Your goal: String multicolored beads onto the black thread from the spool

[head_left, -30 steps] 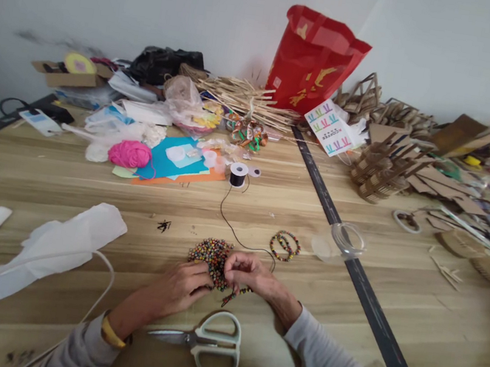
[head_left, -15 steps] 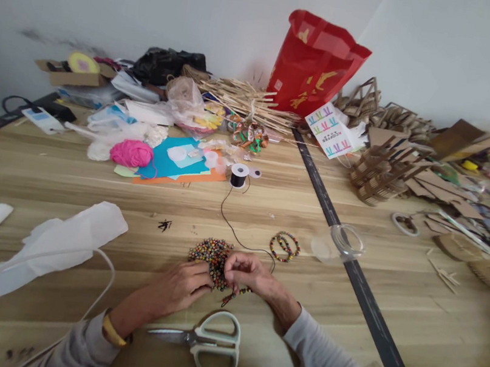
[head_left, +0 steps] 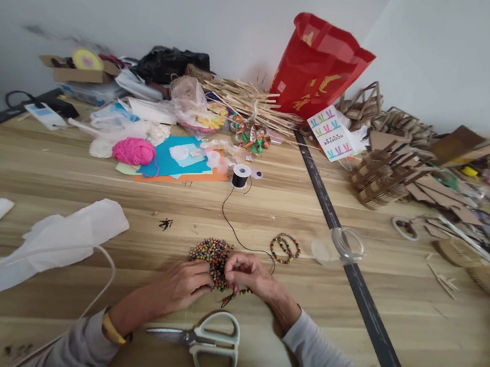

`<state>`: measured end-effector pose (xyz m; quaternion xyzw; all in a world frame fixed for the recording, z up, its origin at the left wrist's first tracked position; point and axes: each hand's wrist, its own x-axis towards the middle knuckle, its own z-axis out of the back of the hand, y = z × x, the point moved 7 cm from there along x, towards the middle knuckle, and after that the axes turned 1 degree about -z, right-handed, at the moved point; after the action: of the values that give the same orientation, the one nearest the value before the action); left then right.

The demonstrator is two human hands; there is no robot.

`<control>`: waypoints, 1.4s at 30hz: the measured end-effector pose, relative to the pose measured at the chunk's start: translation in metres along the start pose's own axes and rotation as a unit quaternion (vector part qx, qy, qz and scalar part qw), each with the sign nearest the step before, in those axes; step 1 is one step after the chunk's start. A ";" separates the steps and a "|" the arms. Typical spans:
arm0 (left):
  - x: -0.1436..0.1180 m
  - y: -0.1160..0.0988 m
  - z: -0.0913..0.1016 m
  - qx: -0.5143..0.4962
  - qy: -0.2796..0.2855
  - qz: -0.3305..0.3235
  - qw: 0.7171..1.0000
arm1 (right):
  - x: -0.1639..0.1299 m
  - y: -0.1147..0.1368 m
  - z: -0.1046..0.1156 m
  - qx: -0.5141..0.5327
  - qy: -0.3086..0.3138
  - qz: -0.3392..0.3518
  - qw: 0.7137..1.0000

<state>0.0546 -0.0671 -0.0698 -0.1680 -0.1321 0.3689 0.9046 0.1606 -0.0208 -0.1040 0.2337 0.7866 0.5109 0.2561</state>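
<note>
The pile of beads (head_left: 210,254) is kept at the left hand (head_left: 181,287), at 12 o'clock from the scissors (head_left: 203,341). A beaded string (head_left: 235,293) is still pinched by the right hand (head_left: 248,271); nothing has really moved on the surface (head_left: 415,307), so threading seems unfinished.

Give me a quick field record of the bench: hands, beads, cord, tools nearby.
left hand: on the table, fingers at the bead pile
right hand: pinching a partly strung strand beside the pile
cord: black, runs from the spool toward the right hand
finished bracelets: right of the pile, untouched
scissors: flat, near edge, below both hands
surface: wooden table
</note>
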 end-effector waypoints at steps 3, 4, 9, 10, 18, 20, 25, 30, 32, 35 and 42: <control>-0.001 0.002 -0.002 -0.002 0.007 0.010 1.000 | 0.000 0.000 0.000 -0.001 -0.001 -0.001 1.000; -0.001 0.002 -0.002 -0.002 0.007 0.012 1.000 | 0.000 0.000 0.001 -0.003 -0.001 -0.001 1.000; 0.000 0.001 -0.003 -0.005 0.015 0.013 1.000 | -0.001 -0.001 0.001 -0.006 -0.002 -0.007 1.000; 0.000 0.001 -0.003 -0.006 0.018 0.013 1.000 | -0.001 -0.001 0.001 -0.006 -0.001 -0.009 1.000; 0.000 -0.003 -0.001 -0.011 -0.012 -0.001 1.000 | 0.000 -0.003 0.001 -0.005 -0.006 -0.012 1.000; 0.000 -0.005 -0.003 -0.010 -0.015 -0.008 1.000 | 0.000 -0.003 0.001 -0.004 -0.006 -0.011 1.000; 0.000 -0.007 -0.004 -0.007 -0.021 -0.015 1.000 | 0.000 -0.003 0.002 -0.002 -0.003 -0.006 1.000; 0.000 -0.006 -0.006 -0.002 -0.020 -0.017 1.000 | 0.000 -0.002 0.001 -0.005 0.001 -0.003 1.000; 0.000 -0.005 -0.006 0.005 -0.020 -0.015 1.000 | 0.000 -0.002 0.001 -0.008 0.000 -0.005 1.000; 0.000 -0.005 -0.004 0.011 -0.023 -0.016 1.000 | 0.000 -0.002 0.000 -0.011 -0.002 -0.009 1.000; -0.001 0.004 0.004 -0.065 -0.042 0.001 0.997 | 0.000 -0.001 0.001 -0.011 0.001 -0.007 1.000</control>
<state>0.0505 -0.0642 -0.0675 -0.2106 -0.1933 0.3673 0.8851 0.1610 -0.0210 -0.1056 0.2246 0.7826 0.5184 0.2614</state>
